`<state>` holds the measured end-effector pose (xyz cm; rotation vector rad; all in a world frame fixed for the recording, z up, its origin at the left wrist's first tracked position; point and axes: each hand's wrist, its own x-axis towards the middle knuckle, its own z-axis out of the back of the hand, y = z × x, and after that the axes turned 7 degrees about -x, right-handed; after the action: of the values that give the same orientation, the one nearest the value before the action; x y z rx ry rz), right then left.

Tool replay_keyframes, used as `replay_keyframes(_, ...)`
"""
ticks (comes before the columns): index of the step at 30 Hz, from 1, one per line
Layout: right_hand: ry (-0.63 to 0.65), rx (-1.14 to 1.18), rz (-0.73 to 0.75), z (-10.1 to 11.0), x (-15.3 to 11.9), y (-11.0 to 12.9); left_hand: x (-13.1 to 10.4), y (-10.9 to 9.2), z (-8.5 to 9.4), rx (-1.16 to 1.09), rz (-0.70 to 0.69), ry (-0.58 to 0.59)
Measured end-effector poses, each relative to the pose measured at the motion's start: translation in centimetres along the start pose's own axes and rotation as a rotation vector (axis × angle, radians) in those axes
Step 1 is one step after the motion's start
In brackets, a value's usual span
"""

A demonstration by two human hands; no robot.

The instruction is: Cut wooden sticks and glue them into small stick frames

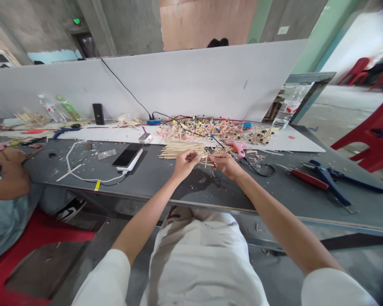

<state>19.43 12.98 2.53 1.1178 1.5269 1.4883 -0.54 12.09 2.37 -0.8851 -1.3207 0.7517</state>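
My left hand [185, 164] is closed in a pinch on thin pale wooden sticks [206, 161] held just above the near part of the table. From the other side, the fingers of my right hand [227, 165] pinch the same small piece. How the sticks are joined is too small to make out. Right behind my left hand lies a bundle of straight wooden sticks [175, 150]. A pink hot glue gun [239, 148] rests beyond my right hand, its black cord curling to the right. Farther back is a heap of short sticks with coloured ball tips [198, 127].
Left of my hands, a phone [127, 155] lies on a white power bank with a looped white cable. Pliers [330, 182] and a red-handled tool [309, 179] lie at right. A bottle [287, 110] stands behind them. Another person's hand [8, 156] works at far left.
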Motion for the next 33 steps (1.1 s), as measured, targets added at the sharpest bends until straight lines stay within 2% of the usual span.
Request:
replay_keyframes(18, 0.136, 0.099, -0.047, 0.37, 0.12, -0.26, 0.11, 0.61, 0.11, -0.009, -0.004, 0.019)
replay_keyframes(33, 0.133, 0.088, -0.07, 0.3, 0.11, -0.25, 0.15, 0.74, 0.04, -0.008, -0.011, 0.019)
